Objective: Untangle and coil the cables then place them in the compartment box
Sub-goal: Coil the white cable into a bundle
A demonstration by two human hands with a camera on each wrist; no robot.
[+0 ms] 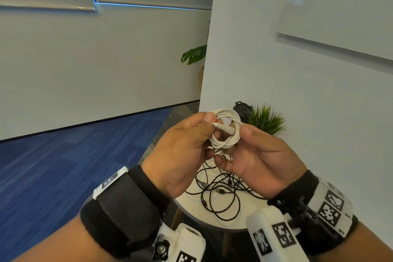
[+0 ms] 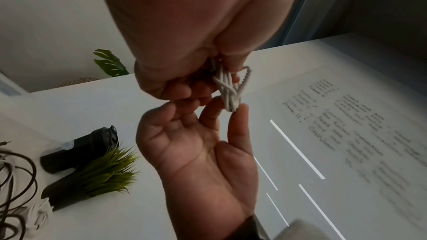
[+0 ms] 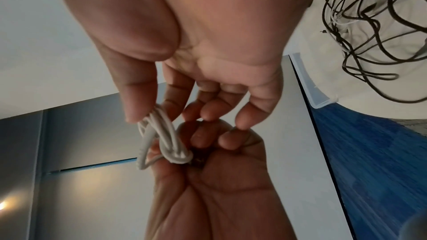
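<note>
A white cable (image 1: 226, 144) is wound into a small coil and held up in front of me, above the table. My left hand (image 1: 207, 122) grips the coil's left side between thumb and fingers, and the plug end lies across the loop. My right hand (image 1: 234, 147) pinches the coil's right side with the thumb on top and the fingers under it. The left wrist view shows the coil (image 2: 227, 88) edge-on between both hands, and so does the right wrist view (image 3: 166, 134). Below, tangled black cables (image 1: 221, 195) lie on the round white table (image 1: 191, 212).
A small green grass plant (image 1: 265, 119) and a black object (image 1: 241, 108) stand at the table's back, against a white wall on the right. A clear plastic corner (image 3: 321, 101) shows at the table's edge. Blue carpet (image 1: 63, 166) lies to the left.
</note>
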